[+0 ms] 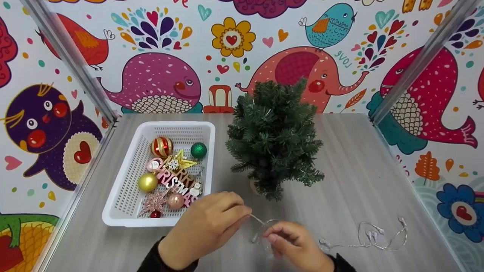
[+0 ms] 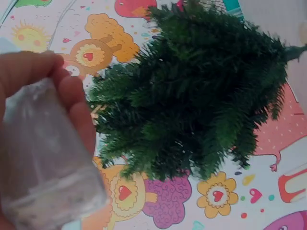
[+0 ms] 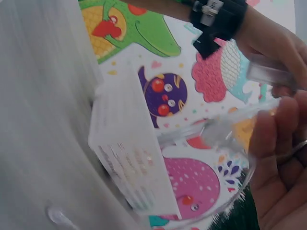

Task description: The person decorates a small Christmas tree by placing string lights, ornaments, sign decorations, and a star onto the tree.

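The light string (image 1: 257, 218) slants between both grips, in front of the tree (image 1: 274, 136): left hand (image 1: 211, 221) clasping its clear box (image 2: 53, 143), right hand (image 1: 293, 241) pinching strand; the loose length (image 1: 371, 237) lies front-right of the tree, nearer the right hand.

The left fingers (image 1: 235, 213) curl near, but apart from, the curled right fingers (image 1: 289, 228).
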{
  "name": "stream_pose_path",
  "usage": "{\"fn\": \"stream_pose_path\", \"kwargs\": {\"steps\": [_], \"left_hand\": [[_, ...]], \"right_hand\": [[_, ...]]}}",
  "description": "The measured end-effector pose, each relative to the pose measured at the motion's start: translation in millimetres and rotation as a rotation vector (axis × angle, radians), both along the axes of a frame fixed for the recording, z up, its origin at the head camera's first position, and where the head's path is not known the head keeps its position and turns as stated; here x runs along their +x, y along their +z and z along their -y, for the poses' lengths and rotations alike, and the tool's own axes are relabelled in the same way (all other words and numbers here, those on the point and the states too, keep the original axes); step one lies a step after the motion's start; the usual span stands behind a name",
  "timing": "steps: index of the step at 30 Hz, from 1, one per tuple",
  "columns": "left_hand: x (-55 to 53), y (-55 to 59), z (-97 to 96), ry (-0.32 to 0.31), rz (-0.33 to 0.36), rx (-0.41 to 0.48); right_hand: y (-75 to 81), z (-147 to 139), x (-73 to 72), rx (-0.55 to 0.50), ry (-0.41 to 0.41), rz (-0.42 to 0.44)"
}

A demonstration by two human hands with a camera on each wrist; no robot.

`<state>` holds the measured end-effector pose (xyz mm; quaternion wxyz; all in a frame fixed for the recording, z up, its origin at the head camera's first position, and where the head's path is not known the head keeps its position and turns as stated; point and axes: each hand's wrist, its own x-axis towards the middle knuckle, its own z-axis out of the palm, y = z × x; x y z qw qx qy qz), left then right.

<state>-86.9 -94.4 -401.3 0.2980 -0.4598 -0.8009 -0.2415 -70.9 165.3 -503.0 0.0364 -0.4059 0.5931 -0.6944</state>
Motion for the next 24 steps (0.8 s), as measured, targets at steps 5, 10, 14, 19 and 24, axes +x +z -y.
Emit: {"fn": "stream_pose_path", "kwargs": {"steps": [5,10,14,19,24], "left_hand": [[-8.5,-4.8,4.1,0.058,0.004,-0.004],[-28.1,-7.3,11.0,0.124,-0.058,-0.019],[-47.2,-6.0,18.1,0.162,-0.103,-0.028],[-72.1,-5.4,20.6,0.273,-0.213,-0.022],[-93.8,-10.7,15.8,0.427,-0.361,0.006]], "right_hand": [[5.6,-19.7,-7.2,-0.076,-0.03,-0.048],[19.1,-33.6,-10.6,-0.094,-0.077,-0.078],[29.5,-35.9,-9.1,-0.036,-0.126,-0.099],[39.7,-25.4,-8.4,0.041,-0.157,-0.113],[45.3,-8.9,-10.2,0.113,-0.19,-0.063]]}}
